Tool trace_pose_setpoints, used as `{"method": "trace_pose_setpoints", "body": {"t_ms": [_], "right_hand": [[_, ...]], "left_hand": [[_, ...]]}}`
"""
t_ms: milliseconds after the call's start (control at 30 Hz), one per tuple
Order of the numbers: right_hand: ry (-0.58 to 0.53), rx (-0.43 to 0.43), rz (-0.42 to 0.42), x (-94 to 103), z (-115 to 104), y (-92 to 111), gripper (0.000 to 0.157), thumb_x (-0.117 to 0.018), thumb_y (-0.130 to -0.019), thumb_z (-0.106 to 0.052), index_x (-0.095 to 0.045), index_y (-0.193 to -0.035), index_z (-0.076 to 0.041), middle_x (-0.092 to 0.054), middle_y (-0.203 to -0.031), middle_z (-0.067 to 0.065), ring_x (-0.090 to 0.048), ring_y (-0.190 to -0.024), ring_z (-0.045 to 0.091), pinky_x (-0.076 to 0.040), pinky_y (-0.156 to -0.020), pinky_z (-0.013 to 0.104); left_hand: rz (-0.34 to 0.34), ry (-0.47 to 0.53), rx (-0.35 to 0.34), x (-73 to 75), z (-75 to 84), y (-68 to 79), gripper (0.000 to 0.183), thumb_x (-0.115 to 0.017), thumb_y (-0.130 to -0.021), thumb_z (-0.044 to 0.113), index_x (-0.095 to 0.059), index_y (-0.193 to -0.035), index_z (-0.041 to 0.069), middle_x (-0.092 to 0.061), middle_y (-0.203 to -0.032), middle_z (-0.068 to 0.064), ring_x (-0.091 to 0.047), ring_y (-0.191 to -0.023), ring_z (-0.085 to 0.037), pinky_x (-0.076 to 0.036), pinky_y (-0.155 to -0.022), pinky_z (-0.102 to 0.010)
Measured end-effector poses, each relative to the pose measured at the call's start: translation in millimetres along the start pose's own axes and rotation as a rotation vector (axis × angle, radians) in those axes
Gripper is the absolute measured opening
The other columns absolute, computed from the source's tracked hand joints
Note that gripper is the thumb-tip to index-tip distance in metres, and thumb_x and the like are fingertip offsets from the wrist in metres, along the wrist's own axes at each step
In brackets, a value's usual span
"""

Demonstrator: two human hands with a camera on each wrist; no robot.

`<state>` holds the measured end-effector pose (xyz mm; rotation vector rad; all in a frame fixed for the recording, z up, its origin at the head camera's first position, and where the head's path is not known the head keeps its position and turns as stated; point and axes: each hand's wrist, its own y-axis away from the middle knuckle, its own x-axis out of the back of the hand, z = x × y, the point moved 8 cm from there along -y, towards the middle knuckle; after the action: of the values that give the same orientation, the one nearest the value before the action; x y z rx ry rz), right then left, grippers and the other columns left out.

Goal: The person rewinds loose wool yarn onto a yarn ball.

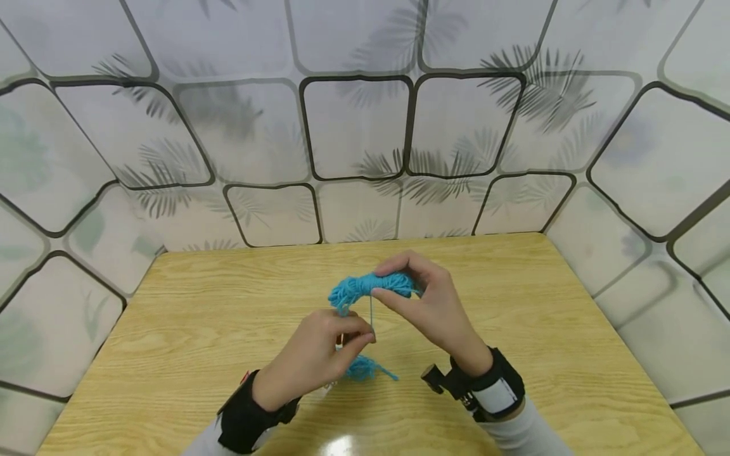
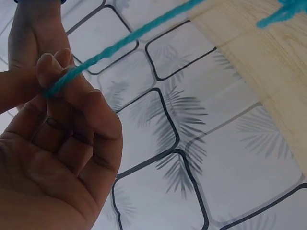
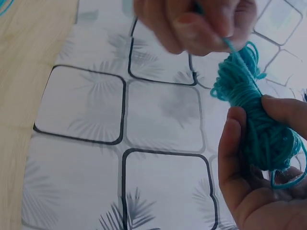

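Note:
A bundle of blue yarn (image 1: pixel 359 288), wound tightly round its middle with loops at both ends, is held above the table by my right hand (image 1: pixel 430 297). In the right wrist view, thumb and fingers grip the yarn bundle (image 3: pixel 254 110) from both sides. A single taut strand (image 1: pixel 371 310) runs from the bundle's wrapped middle down to my left hand (image 1: pixel 325 348). Thumb and fingertips of the left hand pinch that strand (image 2: pixel 110 50) in the left wrist view. More loose blue yarn (image 1: pixel 362 367) lies on the table behind the left hand, partly hidden by it.
The wooden table (image 1: pixel 228 291) stretches out under both hands. A patterned curtain (image 1: pixel 359 126) with dark outlines and leaf prints stands along its back and sides. Black straps with cameras (image 1: pixel 490 386) sit on both wrists.

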<state>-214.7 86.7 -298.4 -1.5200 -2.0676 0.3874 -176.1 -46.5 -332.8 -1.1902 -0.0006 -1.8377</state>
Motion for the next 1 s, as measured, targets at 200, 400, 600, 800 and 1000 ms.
{"method": "trace_pose_setpoints", "body": {"t_ms": [200,400,600,800,1000], "right_hand": [[-0.179,0.079,-0.21,-13.6,-10,2,0.026,-0.072,-0.082,0.012,-0.065,-0.103,-0.001,-0.066,-0.103,0.018,-0.064,-0.092,0.027,-0.058,-0.079,0.032],[-0.19,0.069,-0.494,-35.2,-14,12,0.021,-0.074,-0.085,-0.002,-0.066,-0.103,-0.008,-0.068,-0.099,0.011,-0.062,-0.087,0.021,-0.056,-0.077,0.034],[-0.019,0.067,-0.593,-39.8,-7,18,0.018,-0.077,-0.085,-0.015,-0.067,-0.1,-0.012,-0.069,-0.095,0.004,-0.059,-0.079,0.013,-0.055,-0.07,0.032],[0.189,0.033,-0.585,-37.9,5,17,0.018,-0.078,-0.083,-0.019,-0.067,-0.097,-0.018,-0.068,-0.093,-0.003,-0.056,-0.075,0.012,-0.053,-0.066,0.03],[0.336,-0.024,-0.504,-33.5,14,13,0.02,-0.08,-0.08,-0.015,-0.065,-0.093,-0.018,-0.064,-0.085,-0.007,-0.05,-0.064,0.009,-0.046,-0.057,0.024]], "left_hand": [[0.008,0.009,0.025,1.6,-9.6,-0.6,0.006,-0.07,-0.089,0.006,-0.072,-0.091,0.012,-0.069,-0.073,0.003,-0.055,-0.061,-0.003,-0.052,-0.055,-0.024],[0.031,0.004,0.076,11.7,-18.7,-0.9,0.013,-0.07,-0.09,0.009,-0.073,-0.082,0.018,-0.065,-0.071,0.007,-0.05,-0.058,-0.004,-0.047,-0.052,-0.025],[0.053,-0.019,0.088,20.6,-17.6,-1.2,0.015,-0.07,-0.09,0.005,-0.075,-0.085,0.018,-0.07,-0.077,0.008,-0.052,-0.06,-0.003,-0.049,-0.052,-0.028],[0.055,-0.017,0.056,25.5,-10.7,0.7,0.015,-0.07,-0.09,0.005,-0.073,-0.083,0.018,-0.067,-0.072,0.006,-0.051,-0.06,-0.003,-0.051,-0.052,-0.031],[0.051,-0.034,0.015,25.7,-1.3,3.6,0.012,-0.071,-0.089,0.006,-0.073,-0.083,0.016,-0.064,-0.073,0.008,-0.051,-0.062,-0.002,-0.052,-0.053,-0.034]]}}
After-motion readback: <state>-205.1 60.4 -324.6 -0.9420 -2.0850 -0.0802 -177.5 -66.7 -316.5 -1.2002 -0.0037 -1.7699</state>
